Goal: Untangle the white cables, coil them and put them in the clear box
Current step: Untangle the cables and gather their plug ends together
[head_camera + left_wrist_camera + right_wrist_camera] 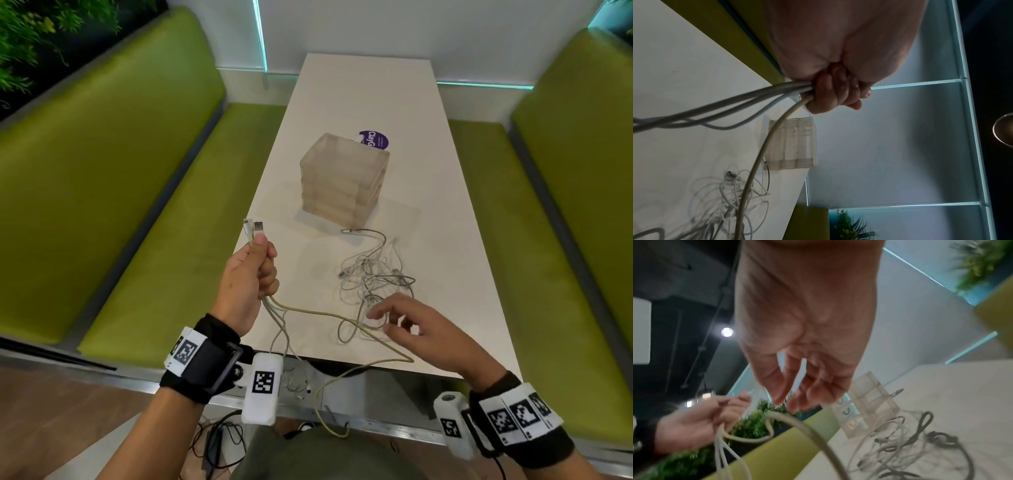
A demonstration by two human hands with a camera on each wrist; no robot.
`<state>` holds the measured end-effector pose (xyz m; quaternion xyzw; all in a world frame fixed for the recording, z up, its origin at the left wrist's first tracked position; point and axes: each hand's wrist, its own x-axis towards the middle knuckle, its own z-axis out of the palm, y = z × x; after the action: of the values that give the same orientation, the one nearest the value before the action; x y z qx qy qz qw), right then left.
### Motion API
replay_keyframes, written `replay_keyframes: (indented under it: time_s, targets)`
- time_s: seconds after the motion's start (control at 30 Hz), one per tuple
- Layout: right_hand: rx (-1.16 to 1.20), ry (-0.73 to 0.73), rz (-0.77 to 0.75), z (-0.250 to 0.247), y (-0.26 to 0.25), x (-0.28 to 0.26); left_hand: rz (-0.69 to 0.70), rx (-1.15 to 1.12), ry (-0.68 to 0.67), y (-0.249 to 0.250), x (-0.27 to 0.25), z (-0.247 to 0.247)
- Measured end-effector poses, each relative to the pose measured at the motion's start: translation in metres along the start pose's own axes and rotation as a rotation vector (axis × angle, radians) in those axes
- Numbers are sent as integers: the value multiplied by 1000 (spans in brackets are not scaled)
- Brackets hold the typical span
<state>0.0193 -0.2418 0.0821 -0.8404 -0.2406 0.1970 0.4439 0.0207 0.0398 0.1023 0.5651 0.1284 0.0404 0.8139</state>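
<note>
In left hand (250,284): cable ends gripped tight, plugs up.
Right hand (421,329): loose, empty; ease loops from tangle (373,277) slowly.

Bare table (359,89) at 12 o'clock behind clear box (344,178), cable tangle (373,274) blocking ctr, open strip at 3 o'clock, benches (137,192) flanking both sides.

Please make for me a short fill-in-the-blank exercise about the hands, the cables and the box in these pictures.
1. The left hand grips several cable ends, holding them ____ the table.
2. The right hand is ____ and holds nothing.
3. The cable tangle lies on the table, ____ the clear box.

Missing words: above; open; outside
</note>
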Motion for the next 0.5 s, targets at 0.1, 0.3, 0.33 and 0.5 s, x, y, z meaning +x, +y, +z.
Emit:
replay_keyframes:
  time_s: [0.1,0.3,0.33,0.5]
  targets:
    - [-209,-374,143,12,10,4,1,0,1,0,0,2]
    - [-197,-468,200,44,17,13,-3,35,-2,-4,1,4]
    - [-195,-372,218,45,21,19,-8,39,-3,-5,2,4]
    - [-246,-87,239,47,43,56,-35,73,-14,-15,0,4]
